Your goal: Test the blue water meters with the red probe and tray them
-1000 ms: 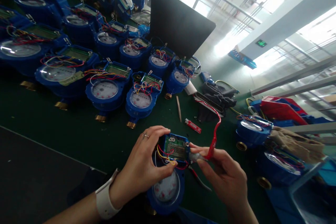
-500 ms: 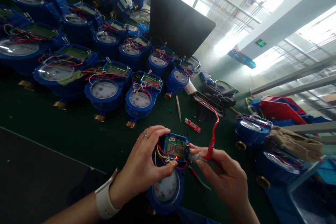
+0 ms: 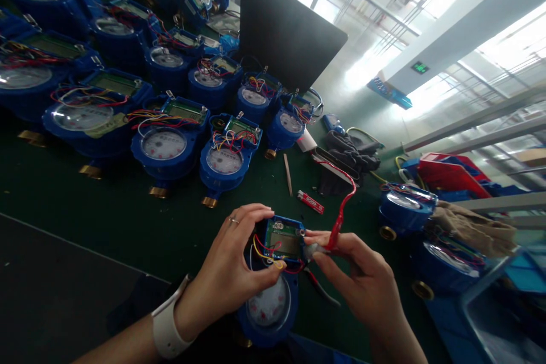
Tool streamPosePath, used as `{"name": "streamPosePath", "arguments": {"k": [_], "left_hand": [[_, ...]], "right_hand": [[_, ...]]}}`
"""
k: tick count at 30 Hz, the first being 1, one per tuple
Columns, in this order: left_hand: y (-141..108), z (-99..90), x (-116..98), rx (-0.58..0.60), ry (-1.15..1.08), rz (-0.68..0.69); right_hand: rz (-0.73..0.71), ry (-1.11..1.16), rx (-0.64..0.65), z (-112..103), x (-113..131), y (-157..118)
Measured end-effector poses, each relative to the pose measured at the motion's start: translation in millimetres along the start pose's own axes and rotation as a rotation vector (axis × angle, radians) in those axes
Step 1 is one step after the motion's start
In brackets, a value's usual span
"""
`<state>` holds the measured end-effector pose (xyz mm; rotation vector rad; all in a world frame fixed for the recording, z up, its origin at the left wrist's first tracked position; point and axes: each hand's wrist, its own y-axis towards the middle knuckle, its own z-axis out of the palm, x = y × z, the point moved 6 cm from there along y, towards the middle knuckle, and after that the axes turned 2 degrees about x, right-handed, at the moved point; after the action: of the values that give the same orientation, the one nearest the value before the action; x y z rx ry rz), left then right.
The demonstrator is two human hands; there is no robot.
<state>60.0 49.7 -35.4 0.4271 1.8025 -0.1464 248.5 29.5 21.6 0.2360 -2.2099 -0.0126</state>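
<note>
A blue meter with a round clear dial stands near the table's front edge. Its open display housing shows a green board, a blank screen and loose coloured wires. My left hand grips this housing from the left, thumb on its lower edge by the yellow wire. With fingertips and thumb, my right hand pinches a grey connector against the housing's right side. A red cable runs from that connector up to a dark pouch. Red-handled pliers lie partly under my right hand.
Rows of blue meters fill the back left. Beyond my hands lie a red marker-like tube, a wooden stick and dark cloth. A dark panel stands behind. Two meters and brown cloth are at right.
Digits and a small red light showed on the held meter's display earlier; now the screen is blank and the light is off. The view has shifted slightly; both hands keep their hold.
</note>
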Motion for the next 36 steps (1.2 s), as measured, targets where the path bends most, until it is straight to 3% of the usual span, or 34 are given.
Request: {"name": "streamPosePath", "arguments": {"k": [25,32,36], "left_hand": [[-0.1,0.1,2.0,-0.005,-0.053,0.000],[1.8,-0.6,3.1,-0.006,-0.043,-0.006],[1.4,-1.1,2.8,-0.003,-0.042,-0.002]], "right_hand": [[0.039,-0.029,0.018,1.4,3.9,1.4],[0.087,0.230,-0.020,6.2,-18.5,-10.9],[0.097,0.363,-0.096,0.2,-19.7,-13.0]]}}
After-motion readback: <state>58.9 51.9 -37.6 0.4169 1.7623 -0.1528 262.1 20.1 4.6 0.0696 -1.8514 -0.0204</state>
